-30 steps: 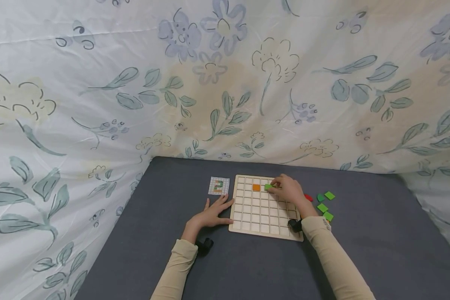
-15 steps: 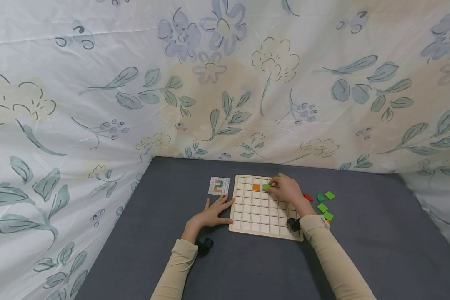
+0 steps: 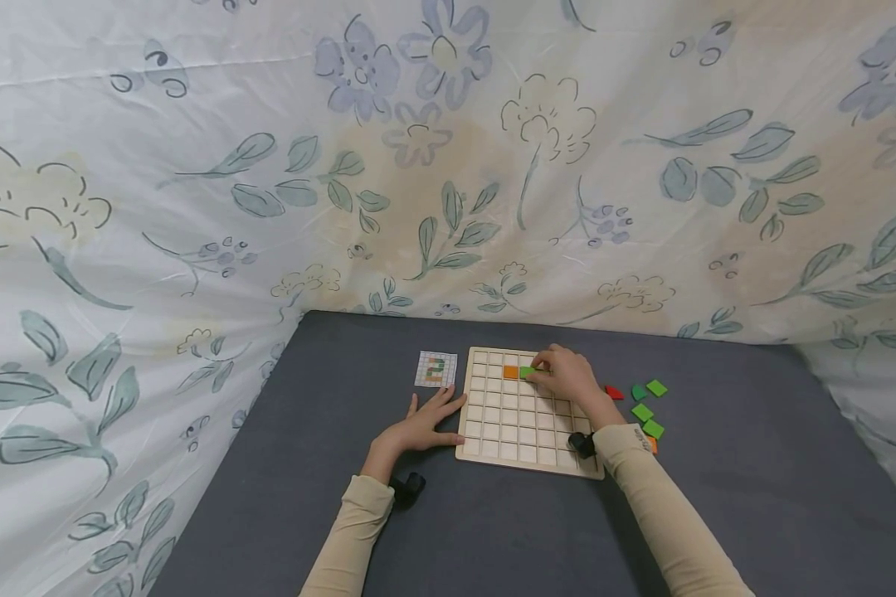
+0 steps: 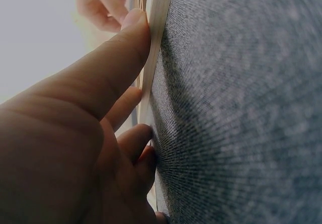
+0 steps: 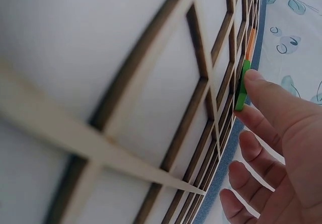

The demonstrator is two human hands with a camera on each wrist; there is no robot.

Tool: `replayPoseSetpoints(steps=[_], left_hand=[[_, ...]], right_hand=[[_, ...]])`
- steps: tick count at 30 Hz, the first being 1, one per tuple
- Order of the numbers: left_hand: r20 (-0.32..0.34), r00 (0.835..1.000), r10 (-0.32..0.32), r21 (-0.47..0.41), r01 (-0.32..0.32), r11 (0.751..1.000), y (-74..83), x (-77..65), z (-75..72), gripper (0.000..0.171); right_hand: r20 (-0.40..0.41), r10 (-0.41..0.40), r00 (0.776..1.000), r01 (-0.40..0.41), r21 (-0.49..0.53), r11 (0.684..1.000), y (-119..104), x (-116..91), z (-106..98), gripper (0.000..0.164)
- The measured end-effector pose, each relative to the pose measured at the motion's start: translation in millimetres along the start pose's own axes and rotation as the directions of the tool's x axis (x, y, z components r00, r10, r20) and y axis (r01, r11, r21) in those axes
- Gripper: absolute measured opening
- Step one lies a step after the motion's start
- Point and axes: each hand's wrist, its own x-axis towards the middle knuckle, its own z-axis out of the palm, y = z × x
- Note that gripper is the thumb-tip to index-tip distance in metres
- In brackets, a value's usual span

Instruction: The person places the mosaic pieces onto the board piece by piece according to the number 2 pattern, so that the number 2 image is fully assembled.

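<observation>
A wooden grid board (image 3: 499, 424) lies on the dark cloth. In the second row from its far edge sits a square orange tile (image 3: 510, 372). My right hand (image 3: 567, 375) pinches a green tile (image 3: 526, 373) just to the right of the orange one. In the right wrist view this green tile (image 5: 242, 85) stands slightly tilted over its cell, held between thumb and index finger. My left hand (image 3: 420, 427) has its fingers spread, with fingertips touching the board's left edge. The left wrist view shows the thumb (image 4: 118, 58) against that edge.
A small pattern card (image 3: 435, 370) lies left of the board's far corner. To the right are a red tile (image 3: 614, 392), a dark green tile (image 3: 638, 393), several light green tiles (image 3: 642, 412) and orange (image 3: 653, 445) beside the sleeve. A floral curtain (image 3: 448, 240) hangs behind.
My right hand has slid the green tile leftward along the row until it is beside the orange tile. More of the loose orange shows by the right sleeve. The left hand stays put.
</observation>
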Motion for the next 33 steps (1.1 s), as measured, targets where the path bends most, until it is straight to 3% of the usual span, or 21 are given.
replayPoseSetpoints(steps=[16, 33], left_hand=[[-0.003, 1.0, 0.003, 0.003, -0.003, 1.0, -2.4, 0.7, 1.2, 0.074], [-0.004, 1.0, 0.003, -0.001, -0.003, 1.0, -2.1, 0.6, 1.0, 0.075]], right_hand=[[0.029, 0.029, 0.999, -0.029, 0.005, 1.0, -2.4, -1.9, -1.2, 0.03], [0.046, 0.085, 0.995, -0.087, 0.05, 0.995, 16.3, -12.1, -7.8, 0.029]])
